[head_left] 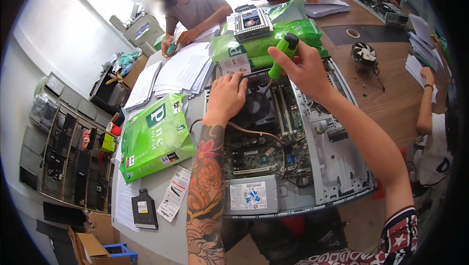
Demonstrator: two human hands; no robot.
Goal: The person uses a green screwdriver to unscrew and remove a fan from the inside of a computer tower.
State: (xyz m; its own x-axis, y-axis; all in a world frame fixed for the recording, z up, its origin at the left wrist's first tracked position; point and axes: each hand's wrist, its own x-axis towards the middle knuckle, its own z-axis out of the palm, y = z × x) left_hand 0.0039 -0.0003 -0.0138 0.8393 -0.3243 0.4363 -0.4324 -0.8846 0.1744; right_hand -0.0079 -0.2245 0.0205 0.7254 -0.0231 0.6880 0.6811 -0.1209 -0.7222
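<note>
Far left, two loose paper stacks [183,72]. Near left, one green paper pack [156,138], one flat black drive [145,211], one printed slip [175,194]. Middle: one open computer case [334,179], flat on the table, near side toward the wearer. Left hand [227,96] rests at its far left edge, fingers close together; can't tell if pinching. Inside: one black fan [256,108] at the far side, one power supply [251,195] near left. Right hand [310,69] grips one green-and-black screwdriver [282,57], tilted, shaft down by the fan's right side; tip contact unclear. Far right, one loose cooler fan [365,54], one tape ring [352,33].
</note>
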